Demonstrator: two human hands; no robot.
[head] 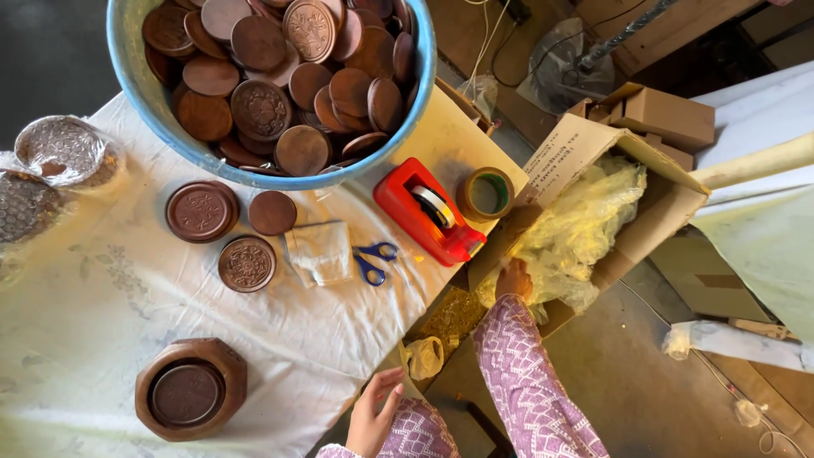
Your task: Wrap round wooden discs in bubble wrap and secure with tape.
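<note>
- Reaching into the open cardboard box [593, 161] at centre right of the frame, the right hand [513, 278] presses into the crinkled yellow plastic liner [585, 212] at the box's near edge; whether its fingers are closed on the plastic I cannot tell, since they are buried in it.
- At the bottom centre the left hand [373, 416] rests by the edge of the surface [102, 305] — fingers loosely spread, nothing in it.
- Judged from how things lie, the packing looks barely begun: the box shows only its liner, with no wooden pieces visible inside.
- Most of the round carved wooden discs [271, 76] remain heaped in the blue tub [136, 80] at the upper left.
- Three discs [202, 210] lie loose on the cloth just below the tub, and an octagonal wooden holder [191, 388] with a disc set in it sits at the lower left — none of them wrapped.
- Bubble wrap [59, 151] sits at the far left.
- Between the discs and the box lie a folded cloth [318, 252], blue-handled scissors [373, 261], a red tape dispenser [424, 212] and a roll of tape [485, 193], all untouched.
</note>
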